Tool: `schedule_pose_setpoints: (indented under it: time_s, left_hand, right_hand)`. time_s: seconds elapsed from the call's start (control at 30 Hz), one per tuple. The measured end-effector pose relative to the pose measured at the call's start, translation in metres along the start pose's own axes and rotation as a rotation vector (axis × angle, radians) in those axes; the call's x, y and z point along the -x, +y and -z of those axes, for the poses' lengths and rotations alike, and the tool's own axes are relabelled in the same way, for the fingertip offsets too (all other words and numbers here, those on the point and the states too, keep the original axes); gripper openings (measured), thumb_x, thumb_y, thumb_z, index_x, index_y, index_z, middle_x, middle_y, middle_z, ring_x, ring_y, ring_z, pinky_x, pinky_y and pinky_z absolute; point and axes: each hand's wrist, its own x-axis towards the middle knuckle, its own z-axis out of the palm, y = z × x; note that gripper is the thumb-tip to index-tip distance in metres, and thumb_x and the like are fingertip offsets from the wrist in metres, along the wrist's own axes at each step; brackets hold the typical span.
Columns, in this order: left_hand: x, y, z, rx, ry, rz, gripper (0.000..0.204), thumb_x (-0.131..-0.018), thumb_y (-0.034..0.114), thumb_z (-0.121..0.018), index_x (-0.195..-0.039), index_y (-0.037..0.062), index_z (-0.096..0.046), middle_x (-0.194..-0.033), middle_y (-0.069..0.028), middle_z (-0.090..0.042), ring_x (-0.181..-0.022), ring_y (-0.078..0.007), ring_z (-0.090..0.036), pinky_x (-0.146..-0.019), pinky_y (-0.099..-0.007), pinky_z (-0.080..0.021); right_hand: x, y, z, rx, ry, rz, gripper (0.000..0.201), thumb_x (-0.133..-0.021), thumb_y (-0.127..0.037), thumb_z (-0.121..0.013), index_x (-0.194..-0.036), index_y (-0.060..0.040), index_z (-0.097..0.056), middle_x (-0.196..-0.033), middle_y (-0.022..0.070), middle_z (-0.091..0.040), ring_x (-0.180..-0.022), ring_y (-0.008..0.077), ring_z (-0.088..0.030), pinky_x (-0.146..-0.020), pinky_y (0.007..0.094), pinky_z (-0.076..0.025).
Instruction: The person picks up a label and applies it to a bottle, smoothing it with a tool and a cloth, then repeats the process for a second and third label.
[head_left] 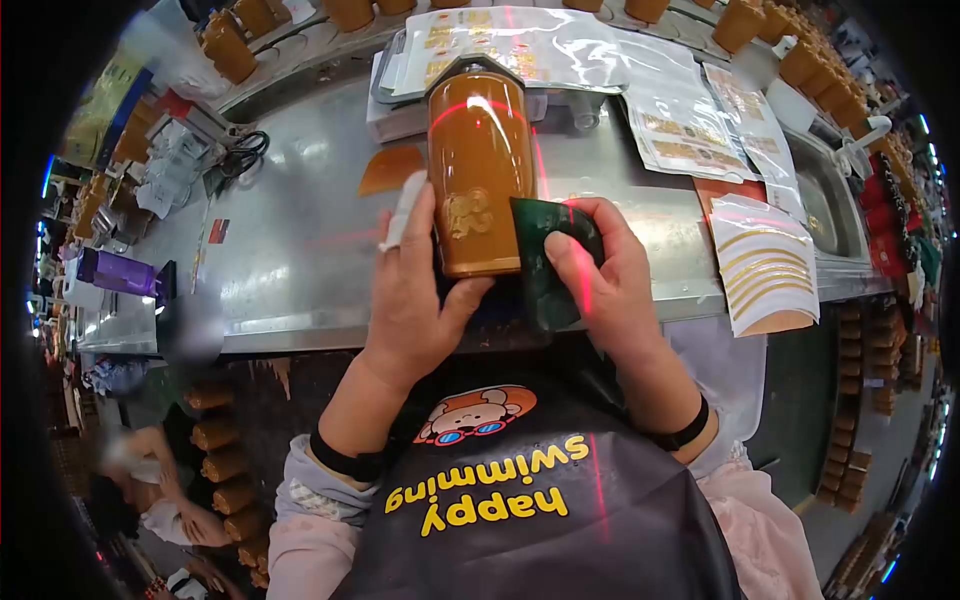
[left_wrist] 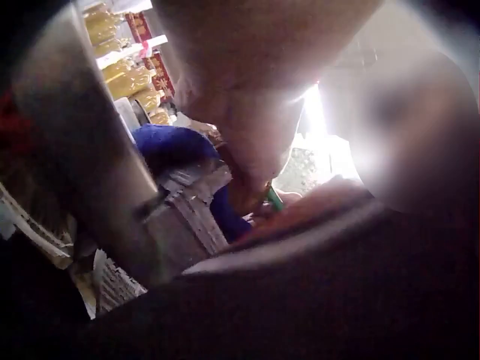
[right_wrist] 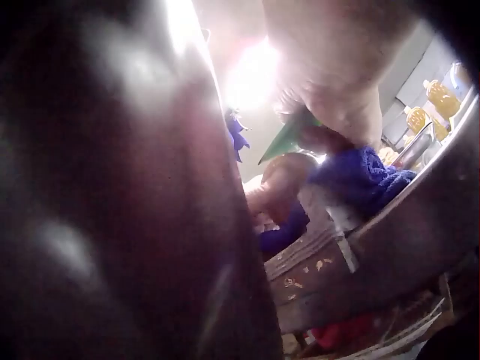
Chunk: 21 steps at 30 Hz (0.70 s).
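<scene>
A glossy brown bottle (head_left: 480, 150) with a gold emblem (head_left: 468, 214) lies with its dark angular end (head_left: 476, 66) pointing away from me. My left hand (head_left: 408, 290) holds it by its left side, thumb at the near end and a white cover (head_left: 403, 212) on one finger. Between thumb and fingers, my right hand (head_left: 615, 275) pinches a dark green flexible scraper (head_left: 545, 285), its edge right at the bottle's lower right side. The right wrist view shows the green scraper (right_wrist: 289, 139) partly behind the hand. Shadow and glare hide most of the left wrist view.
Sheets of gold decals (head_left: 520, 50) lie at the back, with more on the right beside a sink (head_left: 835, 215). A curved strip sheet (head_left: 765, 265) overhangs the front edge. Brown bottles (head_left: 228, 50) line the far conveyor. Blue cloth (right_wrist: 360, 176) shows below the hands. Scissors (head_left: 240, 155) lie left.
</scene>
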Motion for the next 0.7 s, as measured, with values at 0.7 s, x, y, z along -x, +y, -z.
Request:
schedule_pose_setpoints:
  time_s: [0.7]
  left_hand:
    - [0.02, -0.007, 0.002, -0.052, 0.13, -0.13, 0.06, -0.093, 0.032, -0.062, -0.138, -0.0032, -0.043, -0.131, -0.0219, -0.056, -0.126, -0.0399, -0.048, -0.113, -0.0553, -0.022]
  right_hand:
    - [0.004, 0.004, 0.014, -0.047, 0.029, -0.044, 0.022, -0.091, -0.01, -0.063, -0.109, 0.0007, -0.056, -0.086, 0.0012, -0.063, -0.077, 0.0054, -0.055, -0.069, 0.0228, -0.048]
